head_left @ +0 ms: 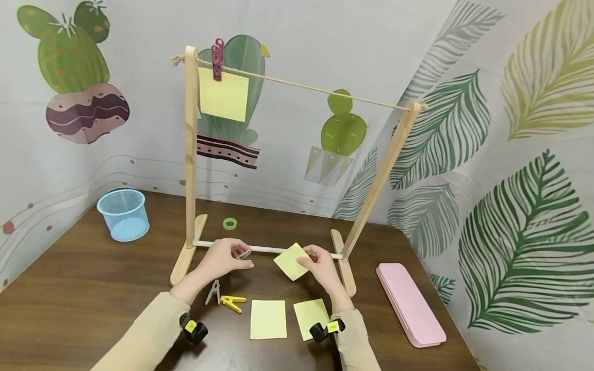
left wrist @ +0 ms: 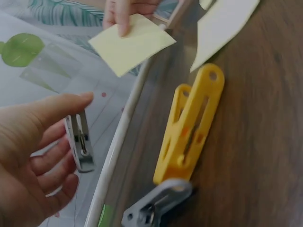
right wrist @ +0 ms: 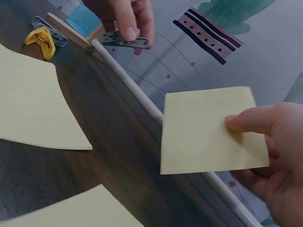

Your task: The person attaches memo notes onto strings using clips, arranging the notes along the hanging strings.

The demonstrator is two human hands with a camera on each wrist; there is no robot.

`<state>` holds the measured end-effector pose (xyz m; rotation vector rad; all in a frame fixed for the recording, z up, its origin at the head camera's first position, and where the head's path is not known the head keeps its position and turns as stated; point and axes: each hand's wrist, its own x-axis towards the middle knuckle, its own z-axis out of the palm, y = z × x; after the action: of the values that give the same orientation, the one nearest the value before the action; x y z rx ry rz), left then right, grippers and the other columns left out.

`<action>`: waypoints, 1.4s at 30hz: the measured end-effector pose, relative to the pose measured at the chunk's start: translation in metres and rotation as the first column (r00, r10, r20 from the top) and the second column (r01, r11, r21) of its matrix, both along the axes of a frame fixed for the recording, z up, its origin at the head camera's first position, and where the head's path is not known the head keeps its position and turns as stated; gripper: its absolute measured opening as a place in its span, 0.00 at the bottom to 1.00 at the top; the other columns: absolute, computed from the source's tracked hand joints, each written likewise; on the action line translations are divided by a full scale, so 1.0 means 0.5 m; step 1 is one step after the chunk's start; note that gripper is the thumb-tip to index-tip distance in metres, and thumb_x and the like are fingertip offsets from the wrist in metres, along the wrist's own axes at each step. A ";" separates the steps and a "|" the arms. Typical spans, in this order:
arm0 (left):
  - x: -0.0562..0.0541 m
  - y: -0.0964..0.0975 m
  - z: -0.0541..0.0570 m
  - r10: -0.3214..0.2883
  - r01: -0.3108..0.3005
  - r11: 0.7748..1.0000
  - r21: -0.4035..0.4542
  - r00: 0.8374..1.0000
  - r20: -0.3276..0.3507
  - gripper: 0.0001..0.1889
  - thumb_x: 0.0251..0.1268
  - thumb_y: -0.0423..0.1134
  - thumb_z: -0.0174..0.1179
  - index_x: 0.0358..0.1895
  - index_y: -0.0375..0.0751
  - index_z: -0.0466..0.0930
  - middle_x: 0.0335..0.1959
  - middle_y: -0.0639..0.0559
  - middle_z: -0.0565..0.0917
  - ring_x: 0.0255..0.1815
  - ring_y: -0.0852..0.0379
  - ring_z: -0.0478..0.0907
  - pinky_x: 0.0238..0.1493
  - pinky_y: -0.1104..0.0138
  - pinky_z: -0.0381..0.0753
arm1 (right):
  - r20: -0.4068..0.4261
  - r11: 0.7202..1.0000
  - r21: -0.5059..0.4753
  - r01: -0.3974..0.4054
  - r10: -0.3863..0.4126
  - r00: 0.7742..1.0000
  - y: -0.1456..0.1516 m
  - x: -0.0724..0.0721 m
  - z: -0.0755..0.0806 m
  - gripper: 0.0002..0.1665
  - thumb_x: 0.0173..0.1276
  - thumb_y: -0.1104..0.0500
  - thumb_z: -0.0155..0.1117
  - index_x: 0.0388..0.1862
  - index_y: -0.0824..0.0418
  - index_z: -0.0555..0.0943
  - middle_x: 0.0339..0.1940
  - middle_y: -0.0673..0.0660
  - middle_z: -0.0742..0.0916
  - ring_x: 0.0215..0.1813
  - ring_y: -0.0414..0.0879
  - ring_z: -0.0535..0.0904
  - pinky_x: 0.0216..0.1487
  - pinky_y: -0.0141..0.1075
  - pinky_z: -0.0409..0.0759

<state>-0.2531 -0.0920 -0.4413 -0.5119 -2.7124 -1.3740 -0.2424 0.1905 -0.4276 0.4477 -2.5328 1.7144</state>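
Observation:
My left hand [head_left: 226, 257] holds a grey clothespin [left wrist: 81, 142] between thumb and fingers, above the table by the white crossbar. In my right hand [head_left: 321, 265] a yellow sticky note [right wrist: 208, 130] is pinched under the thumb, in front of the same bar. Below the left hand lie another grey clothespin [head_left: 213, 292] and a yellow clothespin [head_left: 232, 303], side by side. Two more yellow notes, a left one [head_left: 268, 319] and a right one [head_left: 311, 315], lie flat on the table; the right wrist camera partly covers the latter.
A wooden frame [head_left: 191, 149] carries a rope [head_left: 301, 85] across its top. At the rope's left end a maroon clothespin [head_left: 217, 62] holds a yellow note [head_left: 224, 95]. Around it are a blue mesh basket [head_left: 130, 226], green tape roll [head_left: 229, 223] and pink case [head_left: 410, 304].

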 end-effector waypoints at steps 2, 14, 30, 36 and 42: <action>-0.005 -0.001 0.004 -0.008 0.008 1.000 0.000 1.000 -0.006 0.16 0.48 0.41 0.76 0.41 0.40 0.86 0.34 0.49 0.86 0.29 0.61 0.79 0.31 0.65 0.78 | -0.029 1.000 -0.001 0.008 -0.008 1.000 -0.005 -0.002 0.005 0.09 0.64 0.69 0.66 0.41 0.74 0.81 0.37 0.70 0.87 0.33 0.36 0.80 0.38 0.27 0.77; -0.028 -0.014 0.066 -0.089 0.067 0.987 -0.149 0.986 -0.141 0.15 0.47 0.43 0.76 0.39 0.42 0.86 0.31 0.54 0.87 0.30 0.62 0.81 0.35 0.64 0.80 | -0.088 0.985 -0.154 0.081 -0.096 0.992 -0.025 -0.059 0.027 0.11 0.63 0.72 0.66 0.42 0.79 0.78 0.38 0.72 0.87 0.33 0.33 0.80 0.35 0.25 0.78; -0.076 -0.027 0.230 -0.156 0.134 0.985 -0.108 0.961 -0.227 0.20 0.49 0.42 0.76 0.47 0.39 0.87 0.37 0.47 0.89 0.38 0.53 0.86 0.44 0.57 0.84 | -0.088 0.969 -0.225 0.106 -0.128 0.988 -0.071 -0.135 0.081 0.14 0.62 0.68 0.68 0.45 0.75 0.79 0.41 0.70 0.88 0.34 0.35 0.83 0.36 0.26 0.80; -0.083 -0.034 0.327 -0.193 0.170 0.978 -0.119 0.955 -0.227 0.24 0.47 0.43 0.77 0.49 0.39 0.86 0.39 0.46 0.89 0.41 0.52 0.86 0.47 0.58 0.84 | -0.118 0.974 -0.207 0.087 -0.113 0.986 -0.101 -0.151 0.133 0.13 0.63 0.68 0.68 0.45 0.74 0.79 0.41 0.67 0.88 0.34 0.35 0.81 0.36 0.26 0.78; -0.079 -0.039 0.409 -0.219 0.186 0.969 -0.164 0.953 -0.211 0.24 0.46 0.43 0.78 0.49 0.39 0.86 0.38 0.47 0.89 0.43 0.51 0.85 0.48 0.58 0.83 | -0.160 0.960 -0.263 0.097 -0.143 0.977 -0.131 -0.170 0.200 0.12 0.62 0.70 0.68 0.42 0.75 0.78 0.39 0.67 0.88 0.33 0.34 0.80 0.35 0.25 0.77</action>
<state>-0.2926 -0.1117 -0.2369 -0.9228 -2.6393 -1.0828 -0.3273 0.1252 -0.3278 0.3994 -2.1348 1.8296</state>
